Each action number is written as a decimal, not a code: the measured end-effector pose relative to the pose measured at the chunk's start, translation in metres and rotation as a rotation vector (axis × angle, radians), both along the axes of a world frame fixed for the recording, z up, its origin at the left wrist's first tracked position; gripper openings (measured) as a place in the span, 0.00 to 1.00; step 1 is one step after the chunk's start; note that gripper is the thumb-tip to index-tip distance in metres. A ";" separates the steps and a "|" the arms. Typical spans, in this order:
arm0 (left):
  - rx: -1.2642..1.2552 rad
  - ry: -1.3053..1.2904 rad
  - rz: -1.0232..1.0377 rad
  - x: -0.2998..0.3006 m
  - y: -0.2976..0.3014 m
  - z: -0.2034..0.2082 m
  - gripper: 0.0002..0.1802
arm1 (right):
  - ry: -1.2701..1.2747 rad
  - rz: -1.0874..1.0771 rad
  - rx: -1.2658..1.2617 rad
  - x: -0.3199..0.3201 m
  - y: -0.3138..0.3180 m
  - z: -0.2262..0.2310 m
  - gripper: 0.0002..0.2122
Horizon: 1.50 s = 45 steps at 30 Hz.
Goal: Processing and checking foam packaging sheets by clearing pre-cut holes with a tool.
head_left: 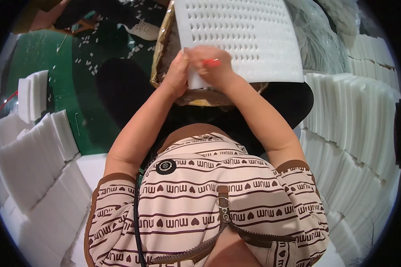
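A white foam sheet [272,58] with rows of small slots lies over an open cardboard box [161,53] between my knees. My left hand [177,74] is closed on the sheet's left edge near its lower corner, thumb on top. Close beside it, my right hand [211,66] is curled over the sheet, somewhat blurred. A small red object [212,62] shows in its fingers, its kind not clear. The fingertips of both hands nearly meet at the edge, and what lies between them is hidden.
Stacks of white foam sheets [347,120] stand to my right, with more stacks [31,160] on the left. Clear plastic wrapping [321,40] bulges at the far right. Small white scraps litter the green floor [53,49]. Another person's shoe [143,30] is beyond the box.
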<state>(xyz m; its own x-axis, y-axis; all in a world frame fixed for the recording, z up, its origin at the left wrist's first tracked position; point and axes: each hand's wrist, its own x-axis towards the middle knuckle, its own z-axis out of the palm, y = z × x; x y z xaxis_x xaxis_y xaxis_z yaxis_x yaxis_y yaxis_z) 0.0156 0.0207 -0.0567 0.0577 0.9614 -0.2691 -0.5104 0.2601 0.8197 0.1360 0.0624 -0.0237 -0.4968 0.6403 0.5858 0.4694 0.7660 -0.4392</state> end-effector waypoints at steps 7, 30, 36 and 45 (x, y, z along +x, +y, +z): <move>-0.036 0.020 -0.011 -0.012 0.004 -0.004 0.26 | 0.190 0.020 -0.299 0.010 0.009 -0.014 0.14; -0.068 -0.009 -0.046 -0.007 0.002 0.010 0.30 | 0.201 -0.460 -0.225 0.126 0.021 -0.016 0.21; -0.100 0.053 0.001 -0.005 0.004 0.008 0.28 | 0.113 -0.473 -0.337 0.130 0.024 -0.011 0.19; -0.074 0.005 -0.022 -0.005 0.003 0.008 0.27 | 0.332 -0.360 -0.416 0.126 0.013 -0.005 0.19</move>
<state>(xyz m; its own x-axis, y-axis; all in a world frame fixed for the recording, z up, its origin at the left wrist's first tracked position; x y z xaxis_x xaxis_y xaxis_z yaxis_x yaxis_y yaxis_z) 0.0102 0.0241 -0.0486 0.0767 0.9374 -0.3397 -0.4998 0.3309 0.8004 0.2622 0.0755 -0.0284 -0.0431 0.9403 0.3376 0.4536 0.3195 -0.8320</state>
